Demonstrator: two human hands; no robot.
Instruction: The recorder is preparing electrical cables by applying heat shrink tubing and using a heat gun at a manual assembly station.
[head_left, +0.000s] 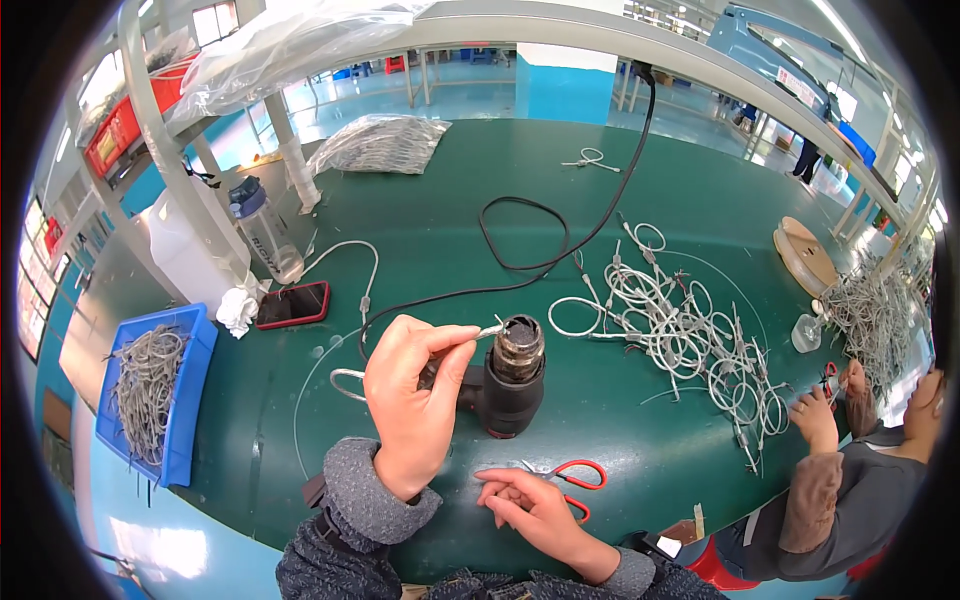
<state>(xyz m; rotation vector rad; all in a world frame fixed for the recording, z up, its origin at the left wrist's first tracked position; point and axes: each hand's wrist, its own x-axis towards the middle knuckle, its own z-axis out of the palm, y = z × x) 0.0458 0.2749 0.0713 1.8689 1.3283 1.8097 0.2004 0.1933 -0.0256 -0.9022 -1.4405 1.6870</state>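
Note:
My left hand [415,400] is closed in a pinch on the end of a thin grey wire cable, holding the tip beside the nozzle mouth. A loop of pale cable [347,384] shows just left of that hand; whether it is the same piece I cannot tell. The black heat gun [512,395] stands with its scorched metal nozzle pointing up, its handle partly hidden behind my left hand. Lower down, my right hand [540,515] hovers or rests near the table, fingers loosely apart and holding nothing. Red-handled scissors [583,474] lie beside it, partly covered by the hand.
Tangled wire cables [680,340] lie on the green table [420,220] to the right. A black cord [520,268] crosses the middle. At left are a blue tray [197,400] of cables, a phone [293,305] and a bottle [268,235]. A co-worker [850,490] sits at right.

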